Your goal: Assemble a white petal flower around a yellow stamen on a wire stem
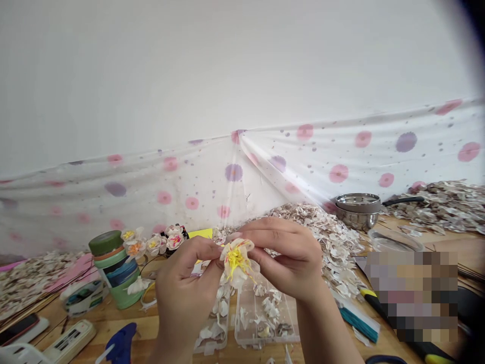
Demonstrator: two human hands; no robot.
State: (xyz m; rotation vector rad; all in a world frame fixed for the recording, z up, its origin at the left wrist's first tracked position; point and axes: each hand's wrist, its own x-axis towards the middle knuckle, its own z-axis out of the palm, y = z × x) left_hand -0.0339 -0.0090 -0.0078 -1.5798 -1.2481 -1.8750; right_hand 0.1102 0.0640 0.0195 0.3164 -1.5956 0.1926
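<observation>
Between my two hands is a white artificial flower (pixel 237 260) with a yellow centre and thin red streaks. My left hand (pixel 191 278) pinches its left edge between thumb and forefinger. From the right, my right hand (pixel 286 253) has its thumb and fingers closed on the petals. The flower is raised above a clear plastic compartment box (pixel 265 338) that has white petals and scraps in it. Its stem, if any, does not show.
Left, several finished flowers (pixel 155 244) stand by a green striped jar (pixel 115 270). A blue tool (pixel 122 344) lies front left. Heaps of pale petals (pixel 326 235) line the wall. Metal bowls (pixel 358 210) stand back right, near a teal-edged packet (pixel 358 321).
</observation>
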